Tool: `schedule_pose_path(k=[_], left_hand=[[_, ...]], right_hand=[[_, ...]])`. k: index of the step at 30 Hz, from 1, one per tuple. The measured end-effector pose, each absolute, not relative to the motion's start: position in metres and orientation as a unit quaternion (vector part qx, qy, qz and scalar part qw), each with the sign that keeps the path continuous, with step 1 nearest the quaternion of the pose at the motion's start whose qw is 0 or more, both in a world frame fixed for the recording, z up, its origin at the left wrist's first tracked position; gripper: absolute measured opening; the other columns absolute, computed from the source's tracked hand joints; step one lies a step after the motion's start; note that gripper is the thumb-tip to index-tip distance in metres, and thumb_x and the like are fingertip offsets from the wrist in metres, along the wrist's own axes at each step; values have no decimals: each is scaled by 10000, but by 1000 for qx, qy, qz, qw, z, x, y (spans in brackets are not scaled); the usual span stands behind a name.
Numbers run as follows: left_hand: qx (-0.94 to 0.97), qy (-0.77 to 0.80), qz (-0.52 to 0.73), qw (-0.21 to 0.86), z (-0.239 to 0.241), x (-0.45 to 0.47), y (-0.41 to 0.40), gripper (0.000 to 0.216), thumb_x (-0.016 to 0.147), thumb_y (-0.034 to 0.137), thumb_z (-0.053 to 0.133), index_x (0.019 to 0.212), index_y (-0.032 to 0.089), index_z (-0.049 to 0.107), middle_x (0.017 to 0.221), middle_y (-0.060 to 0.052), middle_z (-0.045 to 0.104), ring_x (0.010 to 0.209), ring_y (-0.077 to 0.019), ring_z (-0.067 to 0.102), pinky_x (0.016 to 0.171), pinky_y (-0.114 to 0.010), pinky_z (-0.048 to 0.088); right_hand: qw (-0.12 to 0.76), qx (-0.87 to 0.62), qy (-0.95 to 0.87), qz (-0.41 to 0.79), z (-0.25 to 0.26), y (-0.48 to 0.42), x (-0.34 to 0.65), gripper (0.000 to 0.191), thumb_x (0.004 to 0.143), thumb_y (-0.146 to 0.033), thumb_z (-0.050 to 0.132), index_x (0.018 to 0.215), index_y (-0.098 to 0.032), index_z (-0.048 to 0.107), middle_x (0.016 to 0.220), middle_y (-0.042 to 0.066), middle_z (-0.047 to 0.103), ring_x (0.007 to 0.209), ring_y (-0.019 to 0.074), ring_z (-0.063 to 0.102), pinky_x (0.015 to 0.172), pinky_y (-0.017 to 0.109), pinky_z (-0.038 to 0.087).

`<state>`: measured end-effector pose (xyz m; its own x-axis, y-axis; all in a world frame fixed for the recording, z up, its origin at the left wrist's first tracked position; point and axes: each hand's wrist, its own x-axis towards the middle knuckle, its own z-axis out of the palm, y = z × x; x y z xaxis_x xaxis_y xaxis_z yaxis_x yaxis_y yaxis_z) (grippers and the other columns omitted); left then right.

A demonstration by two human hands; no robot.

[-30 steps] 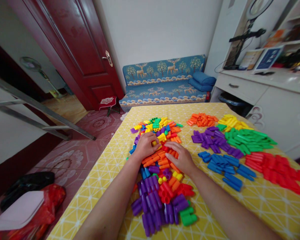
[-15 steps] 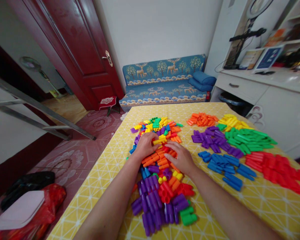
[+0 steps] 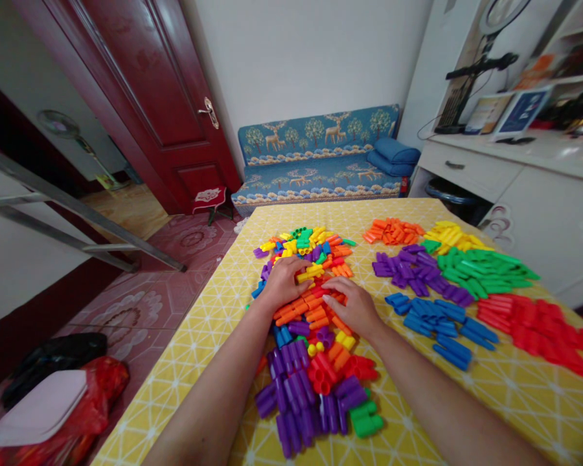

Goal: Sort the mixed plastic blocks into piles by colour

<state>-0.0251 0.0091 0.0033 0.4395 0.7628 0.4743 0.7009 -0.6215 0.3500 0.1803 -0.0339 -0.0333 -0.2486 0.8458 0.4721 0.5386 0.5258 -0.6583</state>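
Over a heap of mixed plastic building blocks, both my hands rest with their fingers curved and parted. My left hand point(image 3: 284, 283) lies on the heap's left part, a yellow block point(image 3: 311, 272) showing between its thumb and forefinger. Opposite it, my right hand point(image 3: 355, 303) reaches in from the right, its fingertips at a red block point(image 3: 319, 291). Orange blocks point(image 3: 298, 307) lie in rows just below and between the hands. Purple blocks point(image 3: 291, 375) fill the near end of the heap, beside red tube-shaped ones point(image 3: 322, 374). My palms hide some of the blocks.
Sorted piles lie on the right: orange point(image 3: 393, 231), yellow point(image 3: 454, 237), green point(image 3: 483, 268), purple point(image 3: 412, 268), blue point(image 3: 427, 316) and red point(image 3: 539, 330). A yellow patterned cloth point(image 3: 184, 362) covers the table. Beyond stand a blue sofa point(image 3: 301, 169) and white cabinet point(image 3: 529, 213).
My right hand has shifted very slightly to the right. The yellow and orange blocks between my hands have moved a little toward the left. The sorted piles look the same.
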Motion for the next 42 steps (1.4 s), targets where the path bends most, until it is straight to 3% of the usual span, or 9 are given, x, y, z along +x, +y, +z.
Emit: schedule_pose_path(k=[11,42], left_hand=[[854,403,324,57,5,-24,9,157,781,237,663,925,177,676,909,-63,679,883,-194,619,794,-311,468],[849,405,330,80,5,-25,9,106,784,236,654,874,181,657,895,-59,688,881,-202,631,796,-323,481]], right_hand=[[420,-458,-759,193,-36,-31,181,164,825,-228,588,958,-230,685,1011,39,667,955,187,617,887,349,482],[428,-455,-756,198,-40,-28,182,181,822,-197,554,945,-242,680,1004,33,675,952,192,624,885,360,485]])
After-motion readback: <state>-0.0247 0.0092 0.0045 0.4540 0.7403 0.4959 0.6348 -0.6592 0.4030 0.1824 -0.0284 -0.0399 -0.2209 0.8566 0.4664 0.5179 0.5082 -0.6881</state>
